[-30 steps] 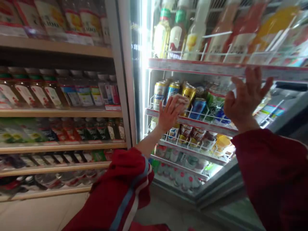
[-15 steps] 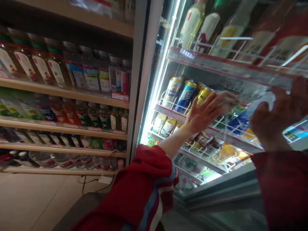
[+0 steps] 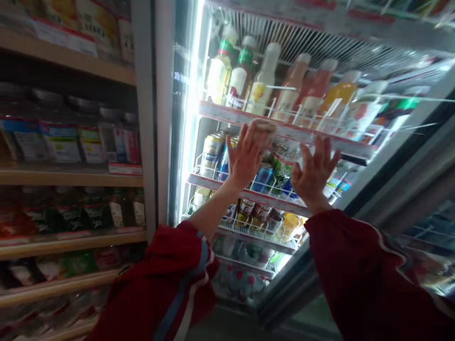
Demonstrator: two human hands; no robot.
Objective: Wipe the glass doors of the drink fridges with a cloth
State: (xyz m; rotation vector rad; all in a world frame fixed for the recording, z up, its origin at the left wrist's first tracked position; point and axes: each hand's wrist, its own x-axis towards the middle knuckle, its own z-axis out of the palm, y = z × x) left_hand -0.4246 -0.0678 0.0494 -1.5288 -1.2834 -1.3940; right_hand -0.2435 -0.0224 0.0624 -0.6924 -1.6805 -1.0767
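Note:
My left hand is raised to the price strip of the upper fridge shelf, fingers spread over a beige cloth that lies against the strip. Right of it, my right hand touches or nears the same strip, fingers apart and nothing visible in it. Above the strip stands a row of juice bottles behind a wire guard. Behind my hands are drink cans on the shelf below, partly hidden. Blur keeps me from telling exactly where the fingertips touch.
A bright light strip runs down the fridge's left side. Lower wire shelves hold brown drink packs and other drinks. To the left, a wooden shelf unit carries bottles. The fridge frame slants along the right.
My view has shifted up and right, bringing the upper bottles fully into sight. Both hands have come up to the price strip and closer together, the cloth still with my left hand.

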